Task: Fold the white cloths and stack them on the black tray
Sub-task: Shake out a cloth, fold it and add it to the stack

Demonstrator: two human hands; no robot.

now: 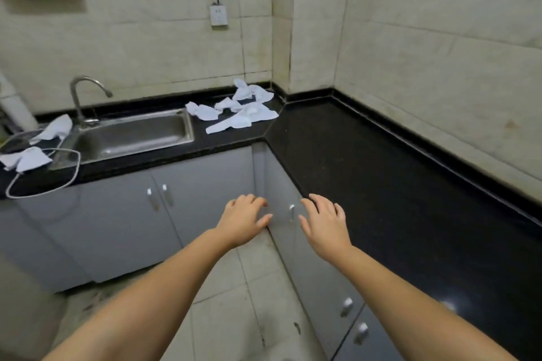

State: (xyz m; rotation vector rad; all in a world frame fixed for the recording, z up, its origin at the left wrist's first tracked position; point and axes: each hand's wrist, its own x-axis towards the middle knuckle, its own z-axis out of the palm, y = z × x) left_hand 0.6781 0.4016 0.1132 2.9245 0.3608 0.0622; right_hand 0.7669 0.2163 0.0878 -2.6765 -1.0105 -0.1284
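- Left hand (245,218), right hand (324,224): both released, fingers loosely spread, grasping nothing; held in the air in front of the grey cabinet doors (202,184), well apart from any cloth.
- White cloths, main heap (237,110): crumpled on the black bench (381,173) at 12 o'clock from the hands, in the corner just right of the sink (132,138). None folded yet.
- White cloths, second lot (29,157): two pieces at 10 o'clock, left of the sink, lying on or beside a wire-rimmed item; what that item is cannot be told.
- Black tray: not identifiable; black on black makes it hard to pick out.
- Risk: stack set on bare bench by mistake, cause being the poor contrast.
- Risk: left-hand lot overlooked, cause being its separation from the main heap.
- Risk: a cloth dragged into the sink and wetted, cause being the heap's nearness to the basin rim.
- Risk: several tangled cloths lifted together, cause being their overlap.
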